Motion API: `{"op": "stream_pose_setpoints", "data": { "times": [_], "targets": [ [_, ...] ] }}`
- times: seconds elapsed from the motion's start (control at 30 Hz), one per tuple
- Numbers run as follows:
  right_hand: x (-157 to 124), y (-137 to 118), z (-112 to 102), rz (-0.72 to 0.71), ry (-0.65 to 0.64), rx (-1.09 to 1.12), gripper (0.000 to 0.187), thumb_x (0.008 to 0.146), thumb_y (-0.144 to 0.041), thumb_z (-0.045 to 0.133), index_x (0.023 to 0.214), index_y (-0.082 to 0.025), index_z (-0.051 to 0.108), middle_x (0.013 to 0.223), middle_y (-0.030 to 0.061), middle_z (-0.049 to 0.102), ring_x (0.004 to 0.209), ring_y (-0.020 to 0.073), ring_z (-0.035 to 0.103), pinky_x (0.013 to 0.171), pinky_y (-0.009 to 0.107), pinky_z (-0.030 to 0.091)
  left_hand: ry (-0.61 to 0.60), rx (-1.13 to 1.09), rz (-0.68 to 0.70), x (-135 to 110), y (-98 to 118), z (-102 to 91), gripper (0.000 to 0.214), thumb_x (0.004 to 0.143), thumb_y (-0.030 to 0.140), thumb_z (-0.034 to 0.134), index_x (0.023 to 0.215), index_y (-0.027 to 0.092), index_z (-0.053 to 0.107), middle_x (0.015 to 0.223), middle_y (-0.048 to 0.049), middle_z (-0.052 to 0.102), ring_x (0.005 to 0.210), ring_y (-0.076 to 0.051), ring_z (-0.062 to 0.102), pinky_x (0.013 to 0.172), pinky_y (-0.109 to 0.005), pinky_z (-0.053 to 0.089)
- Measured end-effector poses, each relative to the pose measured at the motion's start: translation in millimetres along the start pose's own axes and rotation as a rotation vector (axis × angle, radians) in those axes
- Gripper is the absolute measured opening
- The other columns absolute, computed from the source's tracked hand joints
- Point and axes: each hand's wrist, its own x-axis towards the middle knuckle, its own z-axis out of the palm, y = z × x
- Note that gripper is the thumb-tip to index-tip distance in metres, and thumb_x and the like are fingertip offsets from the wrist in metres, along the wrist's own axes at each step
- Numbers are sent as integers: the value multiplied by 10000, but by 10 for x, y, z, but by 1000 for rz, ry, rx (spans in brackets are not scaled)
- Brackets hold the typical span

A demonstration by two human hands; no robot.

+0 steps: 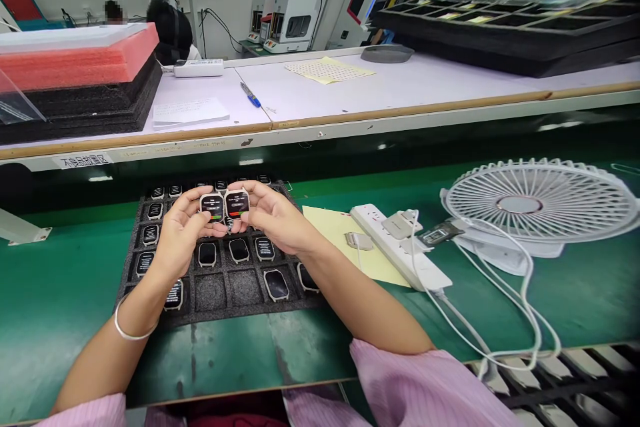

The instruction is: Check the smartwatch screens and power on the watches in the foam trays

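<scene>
Two smartwatch bodies without straps are held side by side above a dark foam tray [200, 315]. My left hand [185, 223] is closed on the left smartwatch [213, 207], thumb at its lower edge. The right smartwatch [237, 203] is gripped by my right hand [270, 213]. Both screens are lit with small text and a coloured strip near the bottom, green on the left one and red on the right one. Beneath, several more watch bodies lie in the tray's compartments, some lit, some dark, such as the dark-screened watch [276, 285]. My hands hide part of the tray.
Right of the tray lie a yellow sheet [320, 223], a white power strip [400, 247] with cables, and a white fan [540, 203]. Overhead runs a shelf [320, 100] bearing foam stacks [80, 73], a blue pen [251, 95] and black trays [505, 33]. A person's head [169, 27] shows behind it.
</scene>
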Motion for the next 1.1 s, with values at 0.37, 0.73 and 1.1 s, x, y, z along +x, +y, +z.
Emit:
{"op": "stream_pose_setpoints", "data": {
  "times": [0.37,0.73,1.1],
  "targets": [
    [-48,-190,-18,117,-70,206,390,878,-472,736,1091,-176,599,870,45,751,563,135,671,561,255,565,-104,-56,30,-151,471,-215,328,815,312,658,1080,119,662,756,-62,759,498,-224,706,456,-311,608],
    [-53,-97,19,89,-33,106,416,903,-529,718,1113,-181,626,877,28,730,646,148,725,578,222,563,-98,144,29,-149,314,-201,361,876,373,661,1151,141,686,791,-22,732,578,-205,736,532,-283,635],
    [-61,-113,18,73,18,7,418,838,-473,796,1095,-194,620,916,10,720,643,111,713,575,189,549,-73,186,8,-94,292,-167,380,852,371,671,1157,145,691,846,-22,731,574,-192,733,547,-289,641]
  ]
}}
